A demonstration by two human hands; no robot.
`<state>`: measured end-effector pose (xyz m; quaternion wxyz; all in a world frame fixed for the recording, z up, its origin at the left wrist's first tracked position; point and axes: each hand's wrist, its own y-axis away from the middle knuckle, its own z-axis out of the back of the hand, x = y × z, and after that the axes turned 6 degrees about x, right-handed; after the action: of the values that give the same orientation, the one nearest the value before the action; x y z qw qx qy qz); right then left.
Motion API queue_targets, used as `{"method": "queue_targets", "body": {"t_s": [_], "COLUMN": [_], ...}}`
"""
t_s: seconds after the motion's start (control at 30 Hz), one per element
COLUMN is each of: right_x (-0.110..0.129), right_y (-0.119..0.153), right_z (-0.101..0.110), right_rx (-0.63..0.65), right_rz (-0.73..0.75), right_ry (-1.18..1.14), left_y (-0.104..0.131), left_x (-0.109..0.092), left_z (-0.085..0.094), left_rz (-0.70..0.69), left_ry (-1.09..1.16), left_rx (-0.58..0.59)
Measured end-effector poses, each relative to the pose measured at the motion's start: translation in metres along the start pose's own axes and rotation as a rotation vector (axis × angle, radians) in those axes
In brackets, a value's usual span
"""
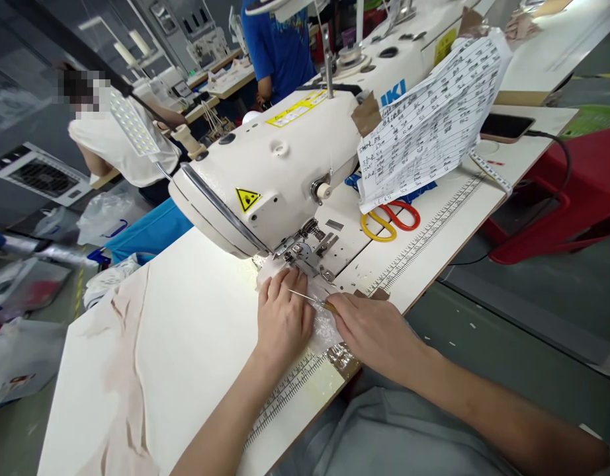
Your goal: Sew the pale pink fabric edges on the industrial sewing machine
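Observation:
A white sewing machine (285, 152) stands across the middle of the table. Pale, sheer fabric (325, 327) lies below its needle area. My left hand (285, 314) presses on this fabric close to the presser foot (302, 254), fingers bent and drawn together on the cloth. In my right hand (364, 330) is an awl (327, 305) with a yellowish handle. Its thin metal point reaches left over the fingers of my left hand. Part of the fabric is hidden under both hands.
Scissors (379, 228) with yellow and red handles lie right of the needle. A handwritten sheet (429, 125) hangs on the machine. Beige cloth (126, 370) trails down the table's left side. A phone (506, 127) and red stool (567, 192) are at right; two people sit beyond.

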<state>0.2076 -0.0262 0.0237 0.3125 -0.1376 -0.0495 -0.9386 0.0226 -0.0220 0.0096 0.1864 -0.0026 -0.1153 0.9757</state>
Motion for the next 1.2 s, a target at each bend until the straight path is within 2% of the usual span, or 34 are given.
{"method": "queue_targets", "body": {"t_s": [0.2,0.3,0.43,0.73,1.2], "right_x": [-0.013,-0.027,-0.039,-0.041,-0.042], "right_y": [0.007,0.009,0.009,0.01,0.01], "right_z": [-0.005,-0.006,-0.007,-0.013,-0.013], "right_rx": [-0.121,-0.194,-0.243,-0.26,-0.243], "right_rz": [0.02,-0.026,-0.062,-0.058,-0.055], "right_ry": [-0.103,-0.267,-0.47,-0.543,-0.574], "left_y": [0.0,0.0,0.001,0.003,0.003], "left_x": [-0.01,-0.009,-0.013,-0.017,-0.02], "left_z": [0.002,0.003,0.004,0.005,0.005], "left_rz": [0.007,0.024,0.026,0.034,0.029], "left_ry": [-0.035,-0.036,-0.037,-0.082,-0.073], "left_rx": [0.032,0.07,0.053,0.105,0.072]}}
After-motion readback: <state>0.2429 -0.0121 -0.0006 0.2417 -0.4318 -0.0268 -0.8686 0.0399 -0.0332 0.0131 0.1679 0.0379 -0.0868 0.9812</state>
